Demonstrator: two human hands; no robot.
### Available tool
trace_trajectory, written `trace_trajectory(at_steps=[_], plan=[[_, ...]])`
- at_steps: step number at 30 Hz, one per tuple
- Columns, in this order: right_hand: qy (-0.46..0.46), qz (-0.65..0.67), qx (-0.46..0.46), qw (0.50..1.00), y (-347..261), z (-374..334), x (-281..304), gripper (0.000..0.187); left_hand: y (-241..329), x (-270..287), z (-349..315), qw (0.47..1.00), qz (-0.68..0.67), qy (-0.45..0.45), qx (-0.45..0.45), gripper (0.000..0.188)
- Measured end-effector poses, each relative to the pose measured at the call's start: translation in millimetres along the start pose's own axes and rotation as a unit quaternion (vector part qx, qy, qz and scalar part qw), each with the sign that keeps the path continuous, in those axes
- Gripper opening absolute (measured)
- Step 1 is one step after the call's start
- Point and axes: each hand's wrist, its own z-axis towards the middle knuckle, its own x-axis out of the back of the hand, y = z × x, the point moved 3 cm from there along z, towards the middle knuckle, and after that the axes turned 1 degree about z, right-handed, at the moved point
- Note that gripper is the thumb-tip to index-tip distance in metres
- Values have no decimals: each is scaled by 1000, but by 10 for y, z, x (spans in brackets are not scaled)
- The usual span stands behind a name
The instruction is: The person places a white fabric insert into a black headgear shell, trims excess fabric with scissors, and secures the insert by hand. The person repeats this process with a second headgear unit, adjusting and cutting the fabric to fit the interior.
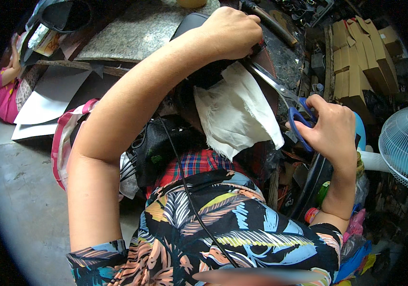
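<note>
My left hand (232, 33) is closed at the top of the view, above the scissor tips. Its fingers curl down over something dark that they mostly hide. Beside that wrist shows a smooth black rounded piece (189, 24). In my right hand (332, 125) is a pair of scissors (280, 87) with blue handles, thumb and fingers in the loops. Their metal blades point up and left, close under my left hand. A white cloth (240, 112) with frayed edges hangs below the blades, over my lap.
A speckled stone slab (118, 35) lies at the far left, with white sheets (46, 97) below it. Another person in pink (6, 97) is at the left edge. Brown cardboard boxes (356, 57) and a white fan (400, 145) stand right. A dark rod (275, 26) lies beyond my hands.
</note>
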Motion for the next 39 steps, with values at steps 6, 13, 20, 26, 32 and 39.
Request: trace_trajectory(at_steps=[6, 13, 20, 26, 32, 39], plan=[[-33, -28, 12, 999, -159, 69, 37, 44, -92, -160, 79, 999, -41, -1, 4, 21], [-44, -76, 43, 995, -341, 75, -85, 36, 21, -232, 159, 998, -10, -64, 12, 19], [-19, 8, 38, 999, -28, 20, -214, 31, 15, -266, 106, 1000, 5, 17, -13, 17], [-111, 449, -131, 877, 639, 44, -78, 14, -186, -88, 73, 996, -78, 40, 34, 14], [11, 85, -147, 985, 834, 327, -405, 21, -405, 460, -277, 975, -197, 102, 6, 13], [105, 84, -75, 988, 421, 582, -478, 33, -492, 499, -838, 966, -137, 63, 209, 19]])
